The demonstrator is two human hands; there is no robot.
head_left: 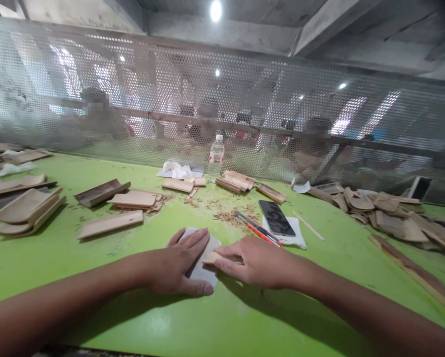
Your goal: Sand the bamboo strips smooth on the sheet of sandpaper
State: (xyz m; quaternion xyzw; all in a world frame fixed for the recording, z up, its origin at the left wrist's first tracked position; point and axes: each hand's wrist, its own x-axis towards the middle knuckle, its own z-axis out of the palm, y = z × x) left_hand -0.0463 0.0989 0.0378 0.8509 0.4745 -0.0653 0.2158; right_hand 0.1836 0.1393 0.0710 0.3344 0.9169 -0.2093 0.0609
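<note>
My left hand lies flat, fingers spread, on a grey sheet that looks like sandpaper, pressing it to the green table. Between the thumb and fingers of my right hand is a small pale wooden piece, its end resting on the sheet. My right palm hides the rest of that piece. Just beyond my right hand lies an orange utility knife with its blade out. A dark phone rests on a white tissue beside it.
Wood shavings are scattered ahead of my hands. Curved wooden pieces lie to the left, with a larger pile at right. A water bottle stands before a perforated metal screen; people sit behind it.
</note>
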